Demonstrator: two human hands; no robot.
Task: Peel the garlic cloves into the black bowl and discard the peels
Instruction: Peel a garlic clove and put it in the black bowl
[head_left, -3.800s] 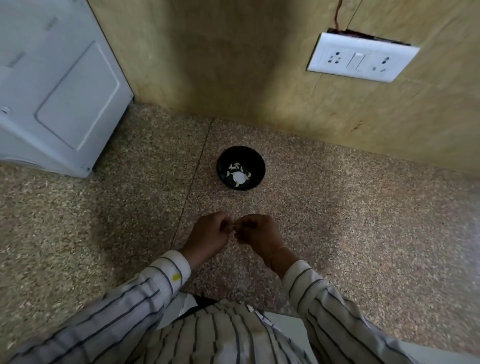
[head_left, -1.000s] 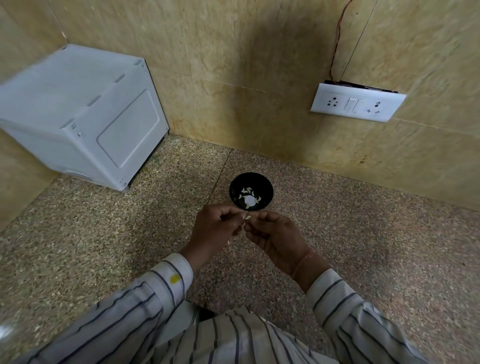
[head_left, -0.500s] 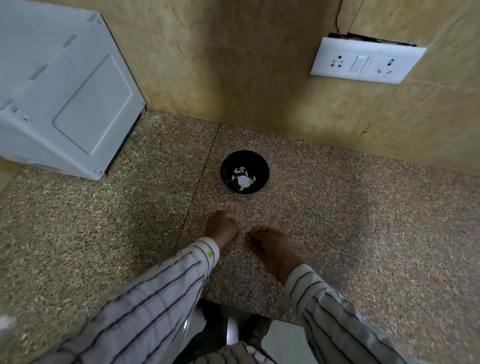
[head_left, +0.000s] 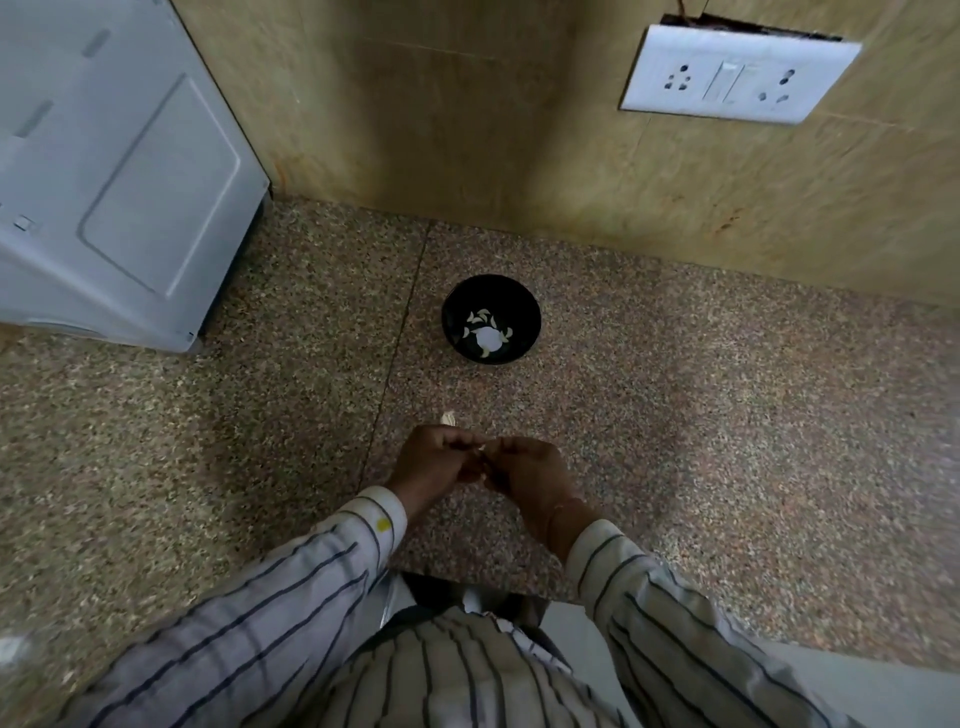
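speckled polished stone counter (head_left: 727, 441) | glossy black bowl (head_left: 524, 312) | striped cloth sleeve (head_left: 291, 587) | smooth plastic switchboard (head_left: 737, 73)

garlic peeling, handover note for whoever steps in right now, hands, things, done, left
Left hand and right hand: together above the counter, pinching a clove between the fingertips.
Bowl: beyond the hands, near the wall, with several peeled cloves inside.
Peel scrap: loose on the counter just beyond the left hand.
Done: some cloves peeled.
Left: finish this clove, drop it in the bowl, discard peels.
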